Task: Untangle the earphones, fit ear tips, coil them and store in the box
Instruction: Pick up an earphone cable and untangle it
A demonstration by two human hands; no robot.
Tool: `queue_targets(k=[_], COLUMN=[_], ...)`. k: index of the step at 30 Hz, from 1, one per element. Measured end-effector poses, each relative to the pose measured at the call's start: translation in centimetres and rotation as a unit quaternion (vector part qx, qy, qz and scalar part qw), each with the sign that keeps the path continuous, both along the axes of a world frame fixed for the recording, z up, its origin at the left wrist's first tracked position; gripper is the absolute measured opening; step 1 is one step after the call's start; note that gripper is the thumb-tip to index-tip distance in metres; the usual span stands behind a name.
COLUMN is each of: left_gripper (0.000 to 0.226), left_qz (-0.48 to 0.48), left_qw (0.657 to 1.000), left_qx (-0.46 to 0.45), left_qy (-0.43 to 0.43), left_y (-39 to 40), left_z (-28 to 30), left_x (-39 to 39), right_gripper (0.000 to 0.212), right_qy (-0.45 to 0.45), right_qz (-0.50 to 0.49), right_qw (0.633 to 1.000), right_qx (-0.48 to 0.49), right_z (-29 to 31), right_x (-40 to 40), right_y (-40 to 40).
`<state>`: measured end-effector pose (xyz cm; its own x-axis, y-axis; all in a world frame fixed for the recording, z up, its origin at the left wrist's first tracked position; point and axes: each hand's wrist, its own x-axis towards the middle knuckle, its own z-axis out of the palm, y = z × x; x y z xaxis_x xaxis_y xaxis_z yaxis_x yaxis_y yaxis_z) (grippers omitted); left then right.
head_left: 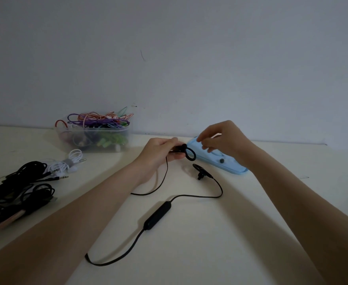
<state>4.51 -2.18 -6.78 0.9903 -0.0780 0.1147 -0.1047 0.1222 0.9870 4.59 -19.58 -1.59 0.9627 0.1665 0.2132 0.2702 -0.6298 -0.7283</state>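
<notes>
Above the table [189, 254], the left hand [158, 153] pinches the light, bendy earphones [186, 154] by the bud, while the right hand [222, 138] hovers loosely curled, holding nothing seen.

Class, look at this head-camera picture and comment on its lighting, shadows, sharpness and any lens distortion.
Head view: dim, bluish light, no glare; soft shadows fall beside both forearms on the table; the table's far edge bows, a wide-angle effect; the right hand looks slightly blurred, the left hand gripping the black earbud less so; the clear box of cables is soft.
</notes>
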Motion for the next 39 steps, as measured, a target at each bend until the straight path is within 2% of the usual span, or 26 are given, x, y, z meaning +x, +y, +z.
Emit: queue_targets(k=[7, 11, 16, 19, 22, 24, 27, 30, 32, 35, 37, 39], left_gripper=[0.02, 0.014, 0.011, 0.013, 0.01, 0.014, 0.016, 0.018, 0.022, 0.029, 0.031, 0.031], left_qz=[-0.022, -0.011, -0.011, 0.012, 0.044, 0.064, 0.092, 0.104, 0.113, 0.129, 0.162, 0.191], left_qw=[0.999, 0.998, 0.991, 0.984, 0.973, 0.959, 0.928, 0.919, 0.913, 0.905, 0.894, 0.895], left_qx=[0.044, 0.065, 0.127, 0.166, 0.213, 0.259, 0.338, 0.357, 0.369, 0.39, 0.403, 0.372], left_qy=[-0.021, -0.026, -0.048, -0.061, -0.076, -0.094, -0.125, -0.13, -0.131, -0.112, -0.113, -0.152], left_y=[0.3, 0.1, 0.1, -0.1, -0.3, -0.3, -0.4, -0.5, -0.5, -0.4, -0.3, -0.1], left_z=[0.0, 0.0, 0.0, -0.2, -0.4, -0.5, -0.4, -0.3, -0.3, -0.3, -0.2, -0.1], left_x=[-0.2, -0.4, -0.5, -0.3, -0.1, -0.1, -0.2, -0.4, -0.4, -0.3, -0.3, -0.4], right_gripper=[0.007, 0.013, 0.008, 0.008, 0.008, 0.011, 0.015, 0.017, 0.013, 0.006, 0.004, 0.01], right_qy=[-0.035, -0.069, -0.054, 0.017, 0.119, 0.147, 0.157, 0.162, 0.144, 0.109, 0.106, 0.126], right_qz=[0.057, 0.051, 0.054, 0.042, 0.093, 0.124, 0.137, 0.135, 0.129, 0.113, 0.096, 0.085], right_qw=[0.998, 0.996, 0.997, 0.998, 0.978, 0.958, 0.932, 0.905, 0.899, 0.92, 0.957, 0.983], right_qx=[0.01, -0.02, -0.033, -0.052, -0.144, -0.211, -0.297, -0.371, -0.392, -0.36, -0.253, -0.103], right_z=[-0.6, -1.6, -1.4, -0.2, 1.1, 1.8, 2.7, 2.1, 1.6, 1.3, 0.8, 0.0], right_x=[-1.2, -0.1, -0.1, -0.1, -0.3, -0.7, -1.3, -1.7, -1.6, -1.2, -0.8, -0.6], right_y=[1.7, 1.9, 1.7, 0.7, 0.0, 0.1, 0.8, 1.9, 2.2, 2.1, 1.7, 1.3])
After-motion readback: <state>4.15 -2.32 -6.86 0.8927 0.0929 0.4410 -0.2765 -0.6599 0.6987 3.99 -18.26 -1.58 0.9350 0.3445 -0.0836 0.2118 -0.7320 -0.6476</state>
